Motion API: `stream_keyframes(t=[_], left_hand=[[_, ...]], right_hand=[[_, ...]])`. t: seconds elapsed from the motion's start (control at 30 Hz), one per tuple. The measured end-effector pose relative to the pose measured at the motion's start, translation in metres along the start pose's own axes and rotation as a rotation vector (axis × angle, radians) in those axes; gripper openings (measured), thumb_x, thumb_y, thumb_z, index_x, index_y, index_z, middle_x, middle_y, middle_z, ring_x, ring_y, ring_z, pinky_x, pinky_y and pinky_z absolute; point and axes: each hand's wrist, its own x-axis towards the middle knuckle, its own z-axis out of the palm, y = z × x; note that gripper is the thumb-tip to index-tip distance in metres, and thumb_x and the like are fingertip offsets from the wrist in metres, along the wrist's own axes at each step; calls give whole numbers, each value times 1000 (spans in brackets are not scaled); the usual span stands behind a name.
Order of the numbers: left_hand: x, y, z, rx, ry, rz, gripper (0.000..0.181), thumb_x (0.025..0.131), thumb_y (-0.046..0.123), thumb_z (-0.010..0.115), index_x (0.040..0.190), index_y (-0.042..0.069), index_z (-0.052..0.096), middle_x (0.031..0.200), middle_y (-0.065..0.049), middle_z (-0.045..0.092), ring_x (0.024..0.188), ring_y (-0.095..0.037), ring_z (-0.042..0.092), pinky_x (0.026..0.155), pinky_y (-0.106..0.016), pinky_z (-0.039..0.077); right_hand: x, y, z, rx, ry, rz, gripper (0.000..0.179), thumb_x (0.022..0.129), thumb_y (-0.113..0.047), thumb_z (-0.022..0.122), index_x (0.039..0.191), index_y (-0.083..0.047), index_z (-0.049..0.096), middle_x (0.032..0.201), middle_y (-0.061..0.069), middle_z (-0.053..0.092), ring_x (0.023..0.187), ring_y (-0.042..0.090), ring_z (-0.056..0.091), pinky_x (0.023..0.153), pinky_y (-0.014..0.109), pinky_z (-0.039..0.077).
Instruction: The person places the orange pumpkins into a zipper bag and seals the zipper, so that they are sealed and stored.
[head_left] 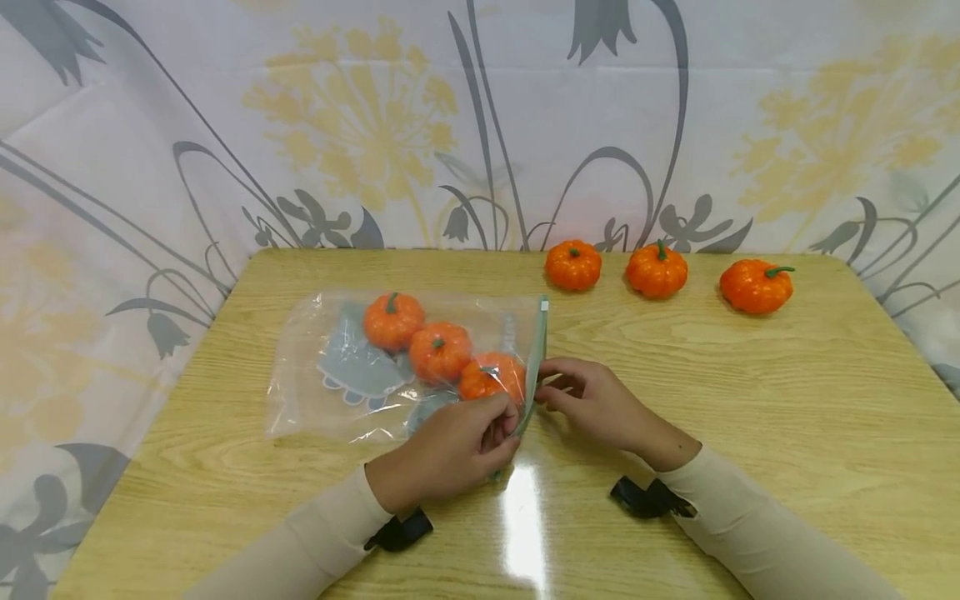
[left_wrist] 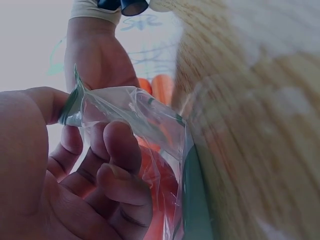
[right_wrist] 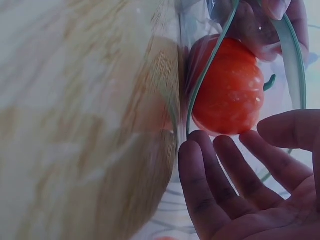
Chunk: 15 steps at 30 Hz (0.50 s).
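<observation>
A clear zip bag [head_left: 300,400] with a green closure strip [head_left: 537,350] lies on its side, printed with pale blue shapes. Through its film show three small orange pumpkins [head_left: 439,353] with green stems. My left hand [head_left: 457,446] holds the near end of the bag's mouth, one edge running between thumb and fingers. At the mouth's right side is my right hand [head_left: 592,400], its fingers loosely extended and their tips right at the green edge. The mouth stands parted in the right wrist view, with a pumpkin [right_wrist: 227,90] just inside it.
Along the back edge of the wooden table [head_left: 750,400] stand three more pumpkins: a left one [head_left: 573,266], a middle one [head_left: 657,271] and a right one [head_left: 756,287]. A flower-patterned cloth [head_left: 420,125] hangs behind. Black straps [head_left: 405,530] circle both wrists.
</observation>
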Motion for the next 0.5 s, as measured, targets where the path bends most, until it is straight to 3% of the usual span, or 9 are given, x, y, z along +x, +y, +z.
stream_keyframes(t=[0.5], left_hand=[[1, -1, -1, -17, -10, -10, 13, 95, 21, 64, 95, 18, 51, 77, 11, 51, 68, -1, 48, 62, -16, 43]], right_hand=[[0, -2, -1, -2, -76, 10, 32, 101, -11, 55, 132, -5, 62, 121, 12, 70, 105, 23, 70, 89, 28, 54]])
